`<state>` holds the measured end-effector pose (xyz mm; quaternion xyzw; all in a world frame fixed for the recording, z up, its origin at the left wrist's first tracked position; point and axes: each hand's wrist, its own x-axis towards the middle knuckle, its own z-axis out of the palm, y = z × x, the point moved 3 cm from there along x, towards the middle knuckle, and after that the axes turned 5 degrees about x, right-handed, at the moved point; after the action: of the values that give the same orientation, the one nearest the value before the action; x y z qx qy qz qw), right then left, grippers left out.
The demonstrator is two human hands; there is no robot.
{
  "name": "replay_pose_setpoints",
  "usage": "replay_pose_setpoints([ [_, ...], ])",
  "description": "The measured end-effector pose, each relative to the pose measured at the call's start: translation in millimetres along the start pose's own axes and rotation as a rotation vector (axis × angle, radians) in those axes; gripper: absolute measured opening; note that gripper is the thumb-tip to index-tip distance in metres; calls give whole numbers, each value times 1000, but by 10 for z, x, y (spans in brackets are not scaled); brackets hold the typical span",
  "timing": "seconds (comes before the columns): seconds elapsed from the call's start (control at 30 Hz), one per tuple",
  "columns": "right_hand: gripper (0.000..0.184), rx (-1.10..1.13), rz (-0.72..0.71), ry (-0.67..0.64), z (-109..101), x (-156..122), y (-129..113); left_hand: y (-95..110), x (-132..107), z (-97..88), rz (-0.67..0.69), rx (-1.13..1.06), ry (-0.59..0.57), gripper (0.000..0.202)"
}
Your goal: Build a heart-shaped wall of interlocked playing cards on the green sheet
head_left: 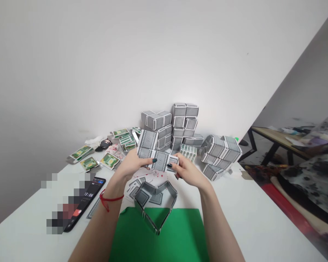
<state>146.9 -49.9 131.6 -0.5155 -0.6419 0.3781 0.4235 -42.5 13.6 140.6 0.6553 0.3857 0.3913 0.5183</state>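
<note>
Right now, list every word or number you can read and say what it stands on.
"3:06", any digit before it unclear: on the screen of the phone.
The green card boxes: print too small to read.
The strip of cards held by the left hand and right hand: pattern only, no text.
The clutter at far right: blurred.

Two hands, one phone, one green sheet

Beyond the fingers rise stacks of grey card cubes, with a tumbled cube cluster off to their right. Left of the fingers lie green card boxes and, nearer the person, a phone. Below the fingers a heart-shaped card frame stands partly on a green sheet on the white surface.
</note>
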Motion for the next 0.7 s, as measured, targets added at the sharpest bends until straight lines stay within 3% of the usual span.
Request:
replay_pose_setpoints([
  [0.1,21,123,-1,0,-9,31,23,-7,4,-46,-2,-22,30,31],
  [0.23,28,205,31,99,14,63,51,-18,-4,-75,-29,32,53,30],
  [0.7,26,159,102,121,85,46,36,4,-32,-10,-38,105,80,26],
])
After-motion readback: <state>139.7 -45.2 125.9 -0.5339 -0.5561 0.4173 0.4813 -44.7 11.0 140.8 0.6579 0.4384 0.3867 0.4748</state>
